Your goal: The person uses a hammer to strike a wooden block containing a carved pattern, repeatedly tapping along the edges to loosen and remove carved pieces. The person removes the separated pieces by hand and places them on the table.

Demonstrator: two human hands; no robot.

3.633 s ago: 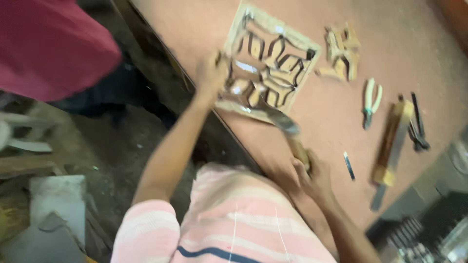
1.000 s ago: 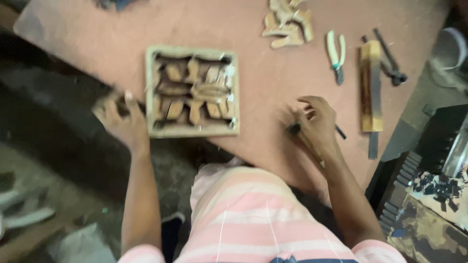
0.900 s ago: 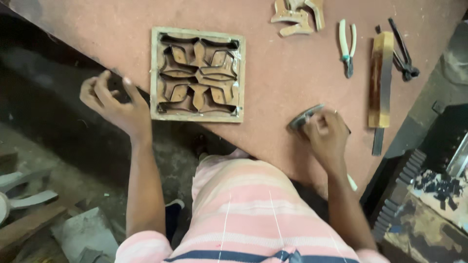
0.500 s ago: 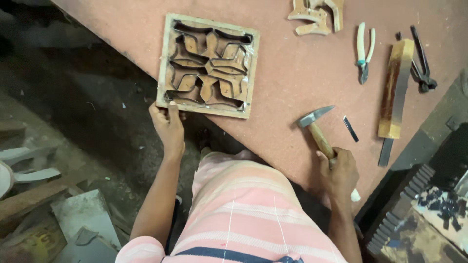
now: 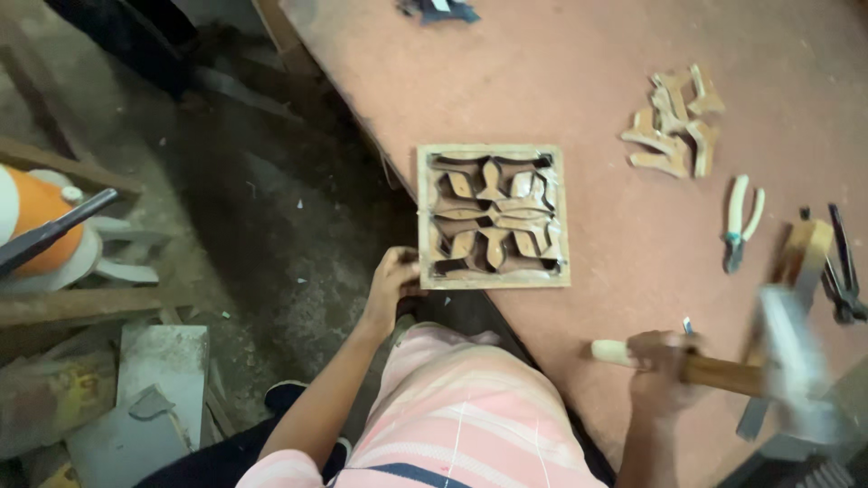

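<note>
Left hand [image 5: 391,282]: grasps the near-left corner of the square wooden lattice frame [image 5: 493,217] lying on the reddish table [image 5: 579,81].
Right hand [image 5: 658,375]: clenched around wooden-handled hammer [image 5: 723,370], head blurred.
Beyond hammer: white-handled pliers [image 5: 741,221], loose wooden offcuts [image 5: 674,122].

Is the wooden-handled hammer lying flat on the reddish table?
No, the right hand grips the wooden-handled hammer above the reddish table, its head blurred.

Reddish workbench [image 5: 633,54], square fretwork panel [image 5: 493,215], offcuts [image 5: 674,122], pliers [image 5: 740,221]
</note>
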